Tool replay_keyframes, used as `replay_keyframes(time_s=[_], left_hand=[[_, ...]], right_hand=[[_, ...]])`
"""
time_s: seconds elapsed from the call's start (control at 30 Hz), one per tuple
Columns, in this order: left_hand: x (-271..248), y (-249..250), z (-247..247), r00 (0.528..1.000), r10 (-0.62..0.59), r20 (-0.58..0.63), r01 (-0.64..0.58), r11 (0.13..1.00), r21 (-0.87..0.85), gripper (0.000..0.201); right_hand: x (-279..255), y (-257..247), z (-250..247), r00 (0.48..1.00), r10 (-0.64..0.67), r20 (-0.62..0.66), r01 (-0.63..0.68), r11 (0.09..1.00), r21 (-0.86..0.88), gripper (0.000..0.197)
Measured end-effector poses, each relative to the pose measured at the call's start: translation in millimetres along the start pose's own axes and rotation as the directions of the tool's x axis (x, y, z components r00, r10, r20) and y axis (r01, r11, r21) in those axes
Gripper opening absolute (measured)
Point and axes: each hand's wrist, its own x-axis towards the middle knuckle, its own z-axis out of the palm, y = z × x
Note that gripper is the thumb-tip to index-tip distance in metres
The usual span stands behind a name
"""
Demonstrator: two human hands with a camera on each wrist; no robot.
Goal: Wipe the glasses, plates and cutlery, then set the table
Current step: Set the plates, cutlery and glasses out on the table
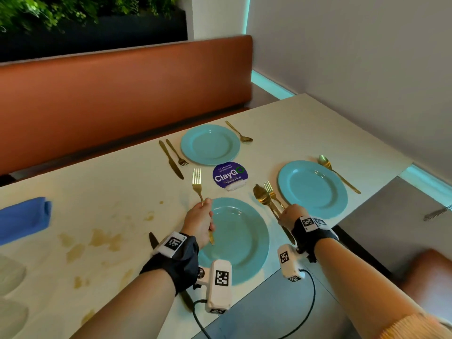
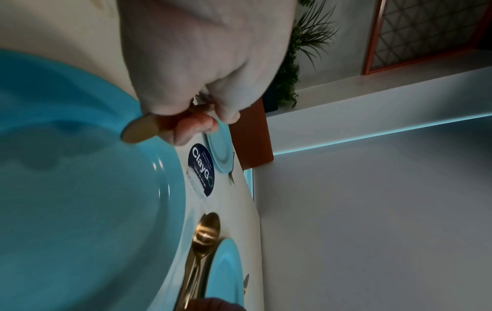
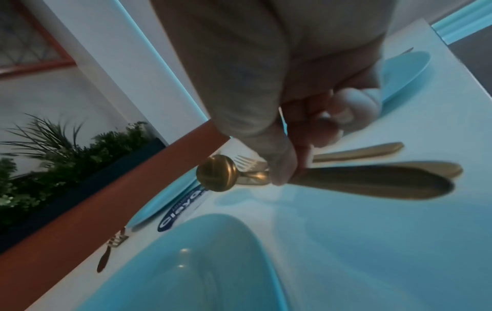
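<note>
Your left hand [image 1: 199,222] is gripping a gold fork [image 1: 197,182], tines up, at the near blue plate [image 1: 247,238]'s left rim. Your right hand [image 1: 292,214] is clutching a spoon [image 1: 260,195], fork and knife together, between that plate and the right one [image 1: 313,188].
</note>
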Motion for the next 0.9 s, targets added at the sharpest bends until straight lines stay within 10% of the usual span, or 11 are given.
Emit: replay_keyframes(time_s=[0.9], left_hand=[[-19.7,-13.2,-20.3,0.994,-0.024,-0.105,0.017,0.998,-0.061,0.02]], right_hand=[[1.6,-7.7,34.2,0.992,-0.052,-0.116,0.047,0.998,-0.04,0.031]])
